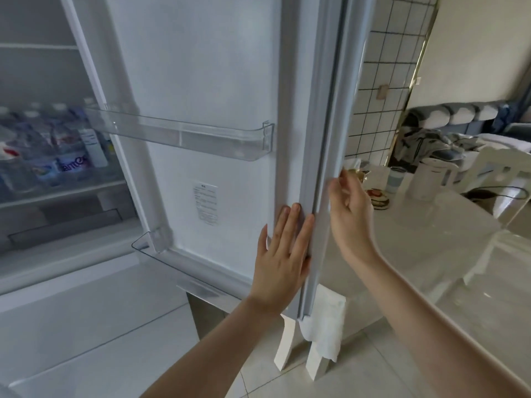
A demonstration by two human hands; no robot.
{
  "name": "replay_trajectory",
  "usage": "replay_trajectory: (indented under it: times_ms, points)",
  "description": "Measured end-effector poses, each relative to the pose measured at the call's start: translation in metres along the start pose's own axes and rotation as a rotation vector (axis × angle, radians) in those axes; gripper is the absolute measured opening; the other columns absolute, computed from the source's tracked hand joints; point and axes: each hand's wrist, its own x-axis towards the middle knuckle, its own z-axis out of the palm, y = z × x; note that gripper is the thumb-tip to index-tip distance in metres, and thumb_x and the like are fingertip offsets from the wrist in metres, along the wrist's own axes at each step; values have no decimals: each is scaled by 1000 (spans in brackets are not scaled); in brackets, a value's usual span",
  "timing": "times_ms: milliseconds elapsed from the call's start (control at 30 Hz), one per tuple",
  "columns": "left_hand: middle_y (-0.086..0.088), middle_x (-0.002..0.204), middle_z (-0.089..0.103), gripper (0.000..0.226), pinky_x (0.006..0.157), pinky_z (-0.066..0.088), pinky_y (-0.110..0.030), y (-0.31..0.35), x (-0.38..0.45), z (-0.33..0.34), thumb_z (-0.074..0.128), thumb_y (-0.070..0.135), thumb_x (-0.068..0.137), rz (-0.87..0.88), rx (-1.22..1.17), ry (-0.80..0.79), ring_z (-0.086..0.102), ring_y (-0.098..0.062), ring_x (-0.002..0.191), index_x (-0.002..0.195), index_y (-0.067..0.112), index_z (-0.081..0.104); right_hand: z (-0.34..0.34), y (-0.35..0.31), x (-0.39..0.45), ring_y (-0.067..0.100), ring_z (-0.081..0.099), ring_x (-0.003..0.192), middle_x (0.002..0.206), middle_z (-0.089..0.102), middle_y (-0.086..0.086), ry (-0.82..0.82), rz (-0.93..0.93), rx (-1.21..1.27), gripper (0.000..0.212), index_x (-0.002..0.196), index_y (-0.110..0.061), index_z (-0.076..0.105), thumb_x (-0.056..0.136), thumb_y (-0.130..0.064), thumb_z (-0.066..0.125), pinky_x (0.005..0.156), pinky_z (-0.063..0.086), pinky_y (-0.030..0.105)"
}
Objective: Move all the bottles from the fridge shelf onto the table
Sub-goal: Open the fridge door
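Bottles [57, 147] stand packed on the fridge shelf [63, 193], none on the desk [431, 239]. Your left hand [283, 259] presses flat on the door [201, 110]; your right hand [349, 208] hovers loosely open beside its edge. Let go early and the door could swing back, blocking your reach.

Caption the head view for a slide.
Both hands, left and right, on the open fridge door; bottles still shelved.

fridge door [201, 81] swung open | bottles [57, 150] on shelf [63, 193] unobstructed in front | table [431, 239] behind door edge
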Motion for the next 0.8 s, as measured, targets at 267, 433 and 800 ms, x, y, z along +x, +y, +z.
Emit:
replay_trajectory:
  times_ms: [267,433,800]
  points:
    - [-7,163,9,80,116,26,-46,2,-9,-19,59,36,92,-16,40,-20,10,-22,150,155,19,13,-8,-9,-19,13,54,112,117,54,-5,-56,0,-28,40,132,-14,45,96,-29,53,101,46,38]
    - [0,164,2,82,117,21,-41,2,-16,-36,56,40,93,-7,-58,-131,7,-18,151,155,24,5,-24,-33,-43,10,45,126,132,42,-8,-79,-60,3,49,141,-8,38,95,-16,55,106,43,44]
    - [13,129,53,34,86,54,-27,-52,-57,-119,54,23,95,-385,-409,109,58,-2,108,128,25,52,13,-87,-88,7,50,121,128,54,-3,-304,-144,95,49,139,-15,40,92,-27,49,105,44,42]
